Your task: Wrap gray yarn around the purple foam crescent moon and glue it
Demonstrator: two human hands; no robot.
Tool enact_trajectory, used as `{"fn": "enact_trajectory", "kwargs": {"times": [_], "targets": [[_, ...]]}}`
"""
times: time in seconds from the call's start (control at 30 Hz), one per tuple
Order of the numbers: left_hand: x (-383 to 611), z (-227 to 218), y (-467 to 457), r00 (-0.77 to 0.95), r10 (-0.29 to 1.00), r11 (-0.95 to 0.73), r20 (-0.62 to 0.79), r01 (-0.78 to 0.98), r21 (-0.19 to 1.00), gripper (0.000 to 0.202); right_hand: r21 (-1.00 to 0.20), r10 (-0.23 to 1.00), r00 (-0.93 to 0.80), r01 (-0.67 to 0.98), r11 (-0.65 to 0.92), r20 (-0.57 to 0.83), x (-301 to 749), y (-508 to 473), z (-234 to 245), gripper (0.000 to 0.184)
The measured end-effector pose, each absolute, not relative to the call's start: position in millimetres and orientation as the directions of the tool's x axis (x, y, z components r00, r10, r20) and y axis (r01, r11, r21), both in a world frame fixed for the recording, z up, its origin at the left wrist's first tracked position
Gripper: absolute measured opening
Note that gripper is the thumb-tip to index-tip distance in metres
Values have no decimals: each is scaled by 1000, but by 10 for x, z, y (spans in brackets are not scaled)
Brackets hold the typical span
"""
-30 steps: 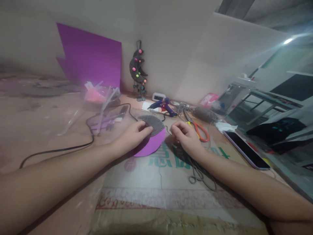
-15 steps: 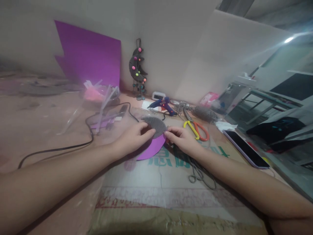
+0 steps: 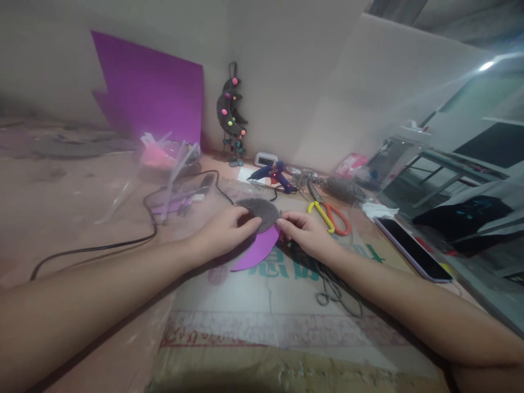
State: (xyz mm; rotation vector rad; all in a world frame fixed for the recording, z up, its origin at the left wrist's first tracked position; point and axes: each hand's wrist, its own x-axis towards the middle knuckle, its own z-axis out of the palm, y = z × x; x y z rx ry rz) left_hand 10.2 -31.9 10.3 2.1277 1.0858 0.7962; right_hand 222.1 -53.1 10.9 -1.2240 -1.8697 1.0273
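A purple crescent cut-out, partly wrapped in grey cord, lies on a sheet of cardboard. My left hand presses on it from the left, fingers closed on the wrapped part. My right hand pinches its right tip, where the grey cord meets the purple edge. Loose grey cord trails under my right wrist toward me.
Yellow and orange scissors lie just right of my right hand. A blue glue gun sits behind, its black cable running left. A phone lies at the right. A purple sheet and a moon ornament lean on the wall.
My right hand has moved left from beside the scissors to the crescent's right tip. The crescent has turned slightly under my left hand.
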Motion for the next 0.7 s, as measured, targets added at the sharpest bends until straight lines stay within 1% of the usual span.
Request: {"fn": "enact_trajectory", "kwargs": {"times": [0.13, 0.2, 0.3, 0.53, 0.7], "targets": [[100, 85, -318, 460, 859, -450, 225, 467, 761, 36, -908, 930, -356, 353, 223, 90, 2215, -536, 117, 32], [98, 75, -317, 450, 865, -439, 223, 463, 770, 37, -918, 929, -356, 328, 225, 101, 2212, -534, 116, 33], [97, 71, -314, 452, 863, -441, 225, 457, 773, 35, -920, 940, -312, 314, 236, 134, 2210, -525, 112, 37], [97, 76, -308, 508, 825, -499, 246, 451, 740, 34, -910, 949, -286, 344, 233, 135, 2207, -514, 115, 36], [92, 54, -296, 499, 834, -480, 236, 443, 757, 34, -888, 942, -293, 371, 271, 165, 2194, -536, 142, 39]]}}
